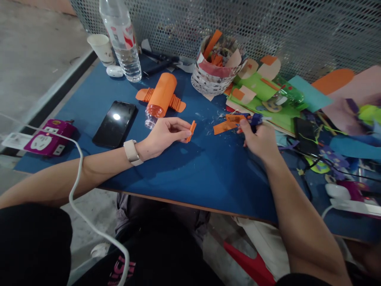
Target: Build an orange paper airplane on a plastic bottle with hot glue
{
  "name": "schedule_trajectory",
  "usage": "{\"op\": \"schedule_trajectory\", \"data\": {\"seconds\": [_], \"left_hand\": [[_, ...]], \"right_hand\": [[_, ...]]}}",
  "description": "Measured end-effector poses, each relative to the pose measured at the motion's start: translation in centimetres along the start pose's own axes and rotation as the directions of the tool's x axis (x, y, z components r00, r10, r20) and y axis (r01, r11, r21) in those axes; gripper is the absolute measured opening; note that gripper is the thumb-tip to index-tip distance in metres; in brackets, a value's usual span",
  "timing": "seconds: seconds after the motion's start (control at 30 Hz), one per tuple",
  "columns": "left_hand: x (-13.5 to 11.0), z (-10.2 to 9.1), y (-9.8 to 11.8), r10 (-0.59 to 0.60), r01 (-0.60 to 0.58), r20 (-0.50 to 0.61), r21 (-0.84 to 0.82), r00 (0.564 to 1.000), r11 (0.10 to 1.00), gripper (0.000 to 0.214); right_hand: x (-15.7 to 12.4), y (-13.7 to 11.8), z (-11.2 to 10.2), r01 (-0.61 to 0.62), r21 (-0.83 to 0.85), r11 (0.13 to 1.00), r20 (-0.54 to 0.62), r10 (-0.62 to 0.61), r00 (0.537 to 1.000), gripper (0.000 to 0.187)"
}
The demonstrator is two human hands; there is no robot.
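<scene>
Between the thumb and fingers of my left hand (163, 137) is a small folded orange paper strip (192, 131), held just above the blue table. My right hand (262, 139) is closed around a dark blue glue gun (255, 120), partly hidden by the fingers; a pale stick pokes from its rear. Orange paper pieces (224, 126) lie under its front end, close to my right fingertips. Beyond my left hand lies a clear plastic bottle (152, 113) wrapped in an orange paper sleeve (164, 89), with pleated orange strips (177, 104) sticking out at both sides.
A phone (114, 124) and purple power adapter (50, 137) lie left. Behind stand a water bottle (122, 43), paper cup (101, 48) and woven basket (212, 77) of scraps. Coloured paper (268, 93) and cables crowd the right. A white cable (77, 178) crosses my left arm.
</scene>
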State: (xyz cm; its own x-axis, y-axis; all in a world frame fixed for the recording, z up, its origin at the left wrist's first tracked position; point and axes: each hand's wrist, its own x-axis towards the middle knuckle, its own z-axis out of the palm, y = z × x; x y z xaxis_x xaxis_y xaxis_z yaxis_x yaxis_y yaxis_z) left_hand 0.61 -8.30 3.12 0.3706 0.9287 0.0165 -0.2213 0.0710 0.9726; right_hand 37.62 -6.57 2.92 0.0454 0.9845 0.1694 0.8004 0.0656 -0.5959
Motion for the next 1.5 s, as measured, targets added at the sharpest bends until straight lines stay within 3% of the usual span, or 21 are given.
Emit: {"op": "schedule_trajectory", "data": {"seconds": [0.77,1.0,1.5], "left_hand": [[0.09,-0.13,-0.25,0.026,-0.027,0.016,0.007,1.0,1.0,0.037],[0.02,-0.05,-0.11,0.023,-0.023,0.004,0.006,1.0,1.0,0.033],[0.03,0.01,-0.2,0.008,-0.008,-0.008,0.018,1.0,1.0,0.033]], "right_hand": [[0.1,-0.15,0.21,-0.018,-0.012,1.0,0.002,0.018,1.0,0.075],[0.1,-0.56,-0.26,0.052,-0.093,0.994,-0.012,-0.054,0.998,0.072],[-0.17,-0.92,0.11,-0.037,-0.059,0.998,-0.012,0.036,0.999,0.081]]}}
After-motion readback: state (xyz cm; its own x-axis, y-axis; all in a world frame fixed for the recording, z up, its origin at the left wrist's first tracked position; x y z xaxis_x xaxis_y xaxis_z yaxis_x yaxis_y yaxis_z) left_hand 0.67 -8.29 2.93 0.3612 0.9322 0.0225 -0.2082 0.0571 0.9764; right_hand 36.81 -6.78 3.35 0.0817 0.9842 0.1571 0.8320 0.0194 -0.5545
